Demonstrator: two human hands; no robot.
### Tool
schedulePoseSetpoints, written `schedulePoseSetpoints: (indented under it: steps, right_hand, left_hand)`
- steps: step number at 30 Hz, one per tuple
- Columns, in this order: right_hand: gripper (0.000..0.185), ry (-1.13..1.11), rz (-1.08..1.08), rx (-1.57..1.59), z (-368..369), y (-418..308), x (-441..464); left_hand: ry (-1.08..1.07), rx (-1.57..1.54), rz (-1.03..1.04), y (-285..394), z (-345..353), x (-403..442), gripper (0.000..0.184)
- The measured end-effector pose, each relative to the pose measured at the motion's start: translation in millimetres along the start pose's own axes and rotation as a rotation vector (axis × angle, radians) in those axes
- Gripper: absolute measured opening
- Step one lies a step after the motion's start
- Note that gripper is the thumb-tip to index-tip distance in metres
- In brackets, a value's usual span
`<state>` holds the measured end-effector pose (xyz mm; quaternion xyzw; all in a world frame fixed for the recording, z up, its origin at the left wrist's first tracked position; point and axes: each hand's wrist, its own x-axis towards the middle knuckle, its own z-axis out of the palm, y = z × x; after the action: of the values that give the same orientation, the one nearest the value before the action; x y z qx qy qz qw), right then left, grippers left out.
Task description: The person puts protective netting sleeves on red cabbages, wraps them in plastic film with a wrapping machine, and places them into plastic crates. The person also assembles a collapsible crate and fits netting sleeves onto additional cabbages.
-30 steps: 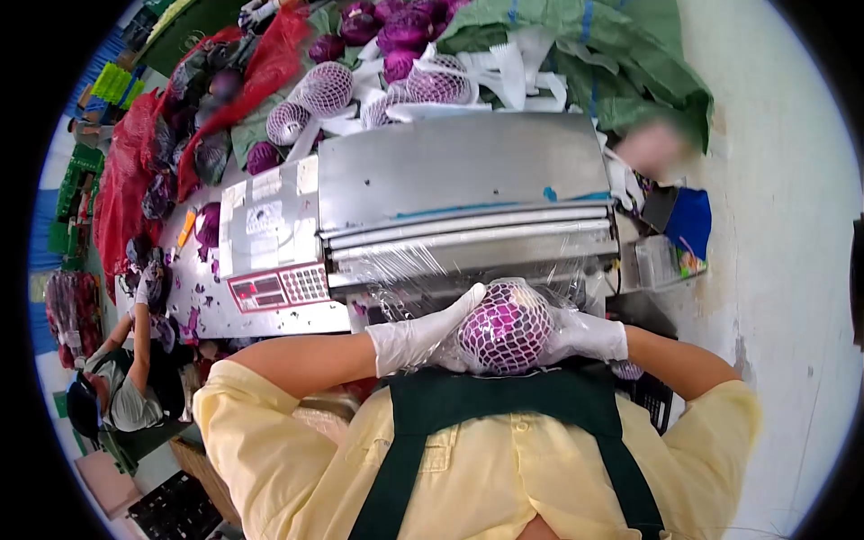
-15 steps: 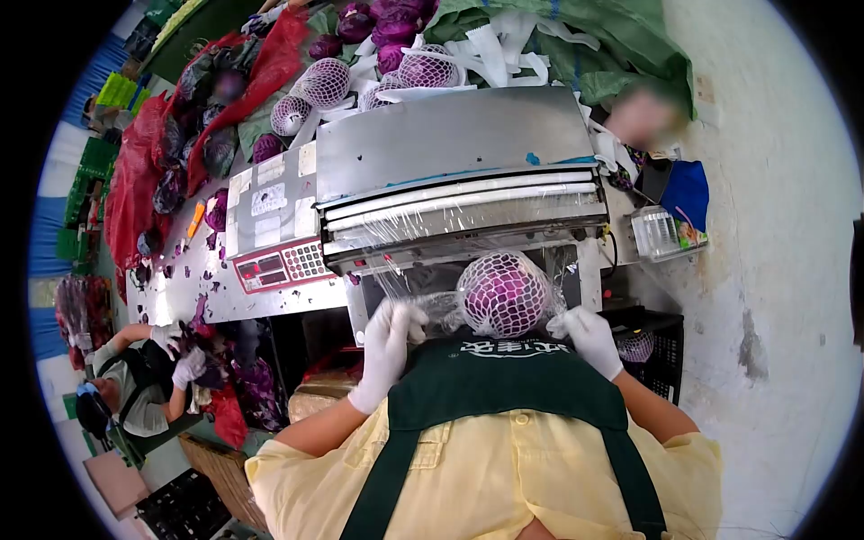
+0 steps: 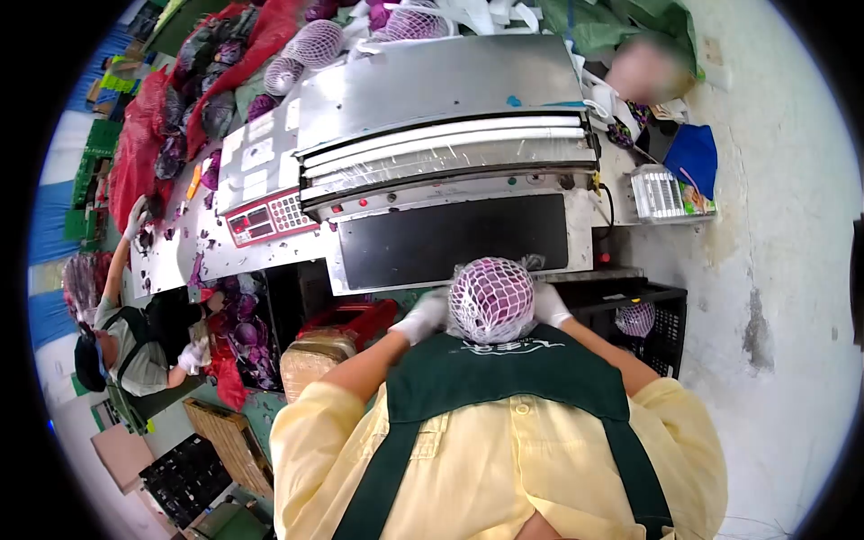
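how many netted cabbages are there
5: one netted cabbage between the left hand and right hand, one in the black crate, three behind the metal machine; more may be hidden.

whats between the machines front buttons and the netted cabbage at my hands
In the head view, the black plate lies between the buttons and the cabbage, whose top overlaps the plate's near edge there.
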<state>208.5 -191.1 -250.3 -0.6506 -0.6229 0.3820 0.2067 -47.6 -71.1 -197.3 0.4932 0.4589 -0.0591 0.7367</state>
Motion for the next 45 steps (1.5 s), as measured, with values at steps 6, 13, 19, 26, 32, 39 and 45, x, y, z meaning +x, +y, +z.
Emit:
schedulePoseSetpoints:
  steps: [6, 13, 19, 26, 32, 39, 45]
  right_hand:
    - [0.032, 0.200, -0.068, 0.070, -18.2, -48.3, -4.8]
    - [0.042, 0.033, -0.059, 0.176, -57.1, -126.7, -0.8]
    - [0.050, 0.112, 0.266, 0.962, -59.0, -207.1, -18.9]
    - [0.056, 0.557, 0.097, 2.059, -33.7, -211.1, -82.9]
    - [0.055, 1.064, -0.321, 2.390, 1.7, -77.4, -210.9]
    - [0.062, 1.632, 0.093, 2.328, 126.2, 80.2, -369.8]
    - [0.076, 2.018, -0.037, 2.548, 147.8, 149.7, -357.9]
  left_hand:
    - [0.028, 0.703, 0.738, -20.4, 30.0, 47.3, 0.042]
    - [0.527, 0.753, 1.257, 176.6, 6.3, -75.4, 0.016]
    - [-0.644, -0.211, 0.439, 183.3, -0.7, -81.4, 0.015]
    - [-0.162, -0.252, 0.254, 162.1, 65.7, -48.9, 0.032]
    - [-0.200, 0.063, 0.285, 159.5, 124.7, -49.7, 0.030]
    - [-0.117, 0.022, -0.018, 113.6, 116.6, -13.6, 0.026]
    - [-0.023, -0.034, -0.099, 117.2, 151.9, -14.7, 0.025]
